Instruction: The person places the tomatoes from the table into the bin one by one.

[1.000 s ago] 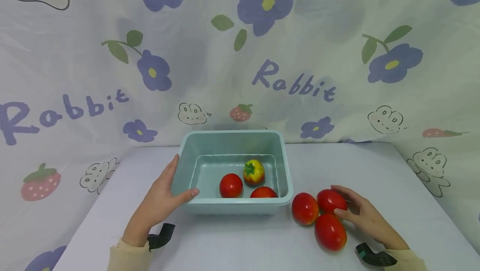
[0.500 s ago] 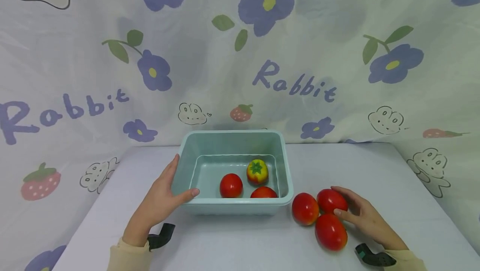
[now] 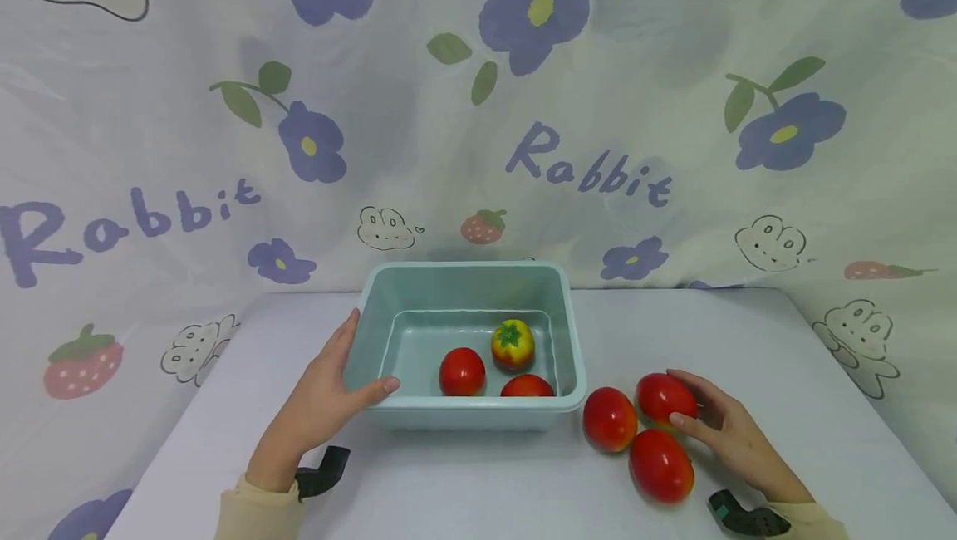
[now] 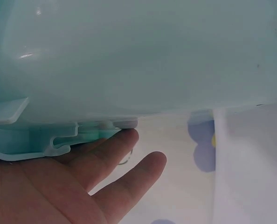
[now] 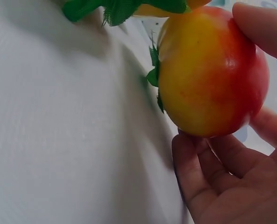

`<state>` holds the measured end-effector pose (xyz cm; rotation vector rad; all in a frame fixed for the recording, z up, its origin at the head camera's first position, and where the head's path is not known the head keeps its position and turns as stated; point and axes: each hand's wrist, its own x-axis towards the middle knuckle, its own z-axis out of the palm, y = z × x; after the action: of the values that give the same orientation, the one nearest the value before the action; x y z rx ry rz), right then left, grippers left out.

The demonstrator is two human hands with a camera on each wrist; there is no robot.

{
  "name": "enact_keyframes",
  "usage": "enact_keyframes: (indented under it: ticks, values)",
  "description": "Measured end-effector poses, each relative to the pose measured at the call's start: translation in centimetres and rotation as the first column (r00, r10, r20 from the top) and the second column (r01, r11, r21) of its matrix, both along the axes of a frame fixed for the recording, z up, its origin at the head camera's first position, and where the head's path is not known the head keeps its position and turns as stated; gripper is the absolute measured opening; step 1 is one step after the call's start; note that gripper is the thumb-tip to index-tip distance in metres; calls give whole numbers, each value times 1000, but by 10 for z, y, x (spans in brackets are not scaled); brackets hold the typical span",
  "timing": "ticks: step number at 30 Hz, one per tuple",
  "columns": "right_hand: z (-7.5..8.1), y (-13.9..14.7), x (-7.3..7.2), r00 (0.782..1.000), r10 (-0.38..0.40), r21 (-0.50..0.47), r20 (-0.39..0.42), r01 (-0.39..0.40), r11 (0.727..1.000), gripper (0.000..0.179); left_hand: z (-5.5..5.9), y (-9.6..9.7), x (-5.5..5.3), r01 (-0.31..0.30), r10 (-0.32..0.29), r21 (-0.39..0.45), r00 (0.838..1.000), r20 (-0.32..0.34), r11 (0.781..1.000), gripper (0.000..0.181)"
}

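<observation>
Rabbit-print cloth (image 3: 434, 141) is hanging behind a white-covered worktop (image 3: 478, 490). At the left, the left hand (image 3: 317, 399) is holding the bin (image 3: 463, 418) at its near left corner, thumb lying over the rim and fingers running along the outer side. Inside, a red tomato (image 3: 462, 372) is resting around the middle, a yellow-red one (image 3: 512, 345) is sitting farther back and to the right, and a third (image 3: 527, 387) is lying close behind the front wall, which is partly hiding it. Just outside the near right corner, the left loose tomato (image 3: 609, 419) is standing; right of it and closer to the person, the near loose tomato (image 3: 661, 467) is lying on a slant. Behind that one, the grasped tomato (image 3: 664, 397) is pointing its long axis roughly left to right. From its right side, the right hand (image 3: 736, 440) is clasping it between thumb and fingers; this hand is the nearer, the left being well apart across the bin. The grasped tomato is thus lying to the right of the bin, with the left loose tomato and the raised right wall standing between it and the interior; whether it is touching its neighbours, I cannot tell.
</observation>
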<state>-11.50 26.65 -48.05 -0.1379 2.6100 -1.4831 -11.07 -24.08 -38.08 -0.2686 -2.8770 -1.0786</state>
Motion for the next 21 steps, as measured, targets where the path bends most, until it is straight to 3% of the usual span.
enact_keyframes:
  ticks: [11, 21]
  values:
    - [1, -2, 2, 999, -35, -34, -23, 35, 999, 68, -1, -1, 0, 4, -4, -2, 1000, -13, 1000, 103]
    - [3, -3, 4, 993, -52, -22, -103, 50, 999, 65, -2, 0, 0, 5, -5, 4, 1000, -18, 1000, 103]
